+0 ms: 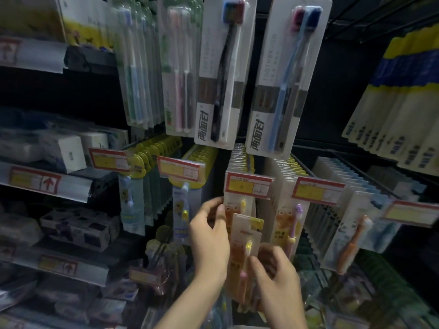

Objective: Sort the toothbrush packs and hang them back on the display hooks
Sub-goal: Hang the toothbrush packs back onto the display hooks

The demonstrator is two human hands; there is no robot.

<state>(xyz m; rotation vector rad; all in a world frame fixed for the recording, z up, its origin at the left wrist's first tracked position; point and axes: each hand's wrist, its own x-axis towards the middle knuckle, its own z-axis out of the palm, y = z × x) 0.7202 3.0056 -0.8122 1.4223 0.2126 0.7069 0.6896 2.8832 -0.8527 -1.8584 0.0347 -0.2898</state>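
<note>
Our left hand (209, 238) pinches the hanging row of orange-card packs (237, 205), steadying it; our right hand (276, 279) grips a matching clear-blister toothbrush pack (244, 233), presumably to rehang.

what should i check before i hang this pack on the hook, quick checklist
1. Grip: right hand holds the held pack by its lower half: ok.
2. Match: held pack and hanging front pack both show orange card, yellow brush: ok.
3. Held pack upright, tab up: ok.
4. Tab at hook height: it sits below the price tag: not ok.
5. Hook tip free: hidden behind the tag: cannot tell.
6. Left hand holds front pack's edge: ok.
</note>
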